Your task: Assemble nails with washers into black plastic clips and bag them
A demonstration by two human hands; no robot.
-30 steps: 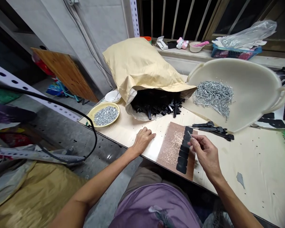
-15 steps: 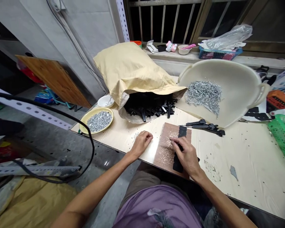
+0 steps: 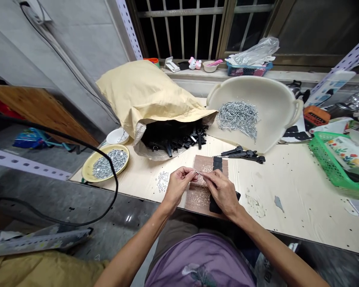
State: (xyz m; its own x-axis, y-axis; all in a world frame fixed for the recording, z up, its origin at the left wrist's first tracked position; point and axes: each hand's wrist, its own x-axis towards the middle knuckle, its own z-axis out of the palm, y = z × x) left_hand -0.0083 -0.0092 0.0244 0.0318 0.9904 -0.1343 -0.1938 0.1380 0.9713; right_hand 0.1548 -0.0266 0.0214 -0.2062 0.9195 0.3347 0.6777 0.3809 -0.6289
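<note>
Over a brown board (image 3: 199, 198) with pale worn specks, my two hands meet fingertip to fingertip. My right hand (image 3: 223, 192) is closed in a pinch on a thin metal screw (image 3: 200, 173), whose tip points at the left fingers. My left hand (image 3: 179, 184) is pinched too; whatever lies between its fingertips is too small to make out. Black pads (image 3: 217, 162) run along the board's right side, partly under my right hand. Small metal pieces (image 3: 162, 181) lie scattered on the table left of my left hand.
A yellow dish (image 3: 86, 172) of small metal pieces stands left. Behind, a paper sack (image 3: 149, 87) spills black plastic parts (image 3: 197, 137). A large white basin (image 3: 275, 107) holds many screws (image 3: 237, 117). Black-handled tools (image 3: 242, 154) and a green basket (image 3: 332, 175) lie right.
My hands have come together: the left moved right and up over the board, and the right brought the screw to the left fingertips. The camera view has turned to the right.
</note>
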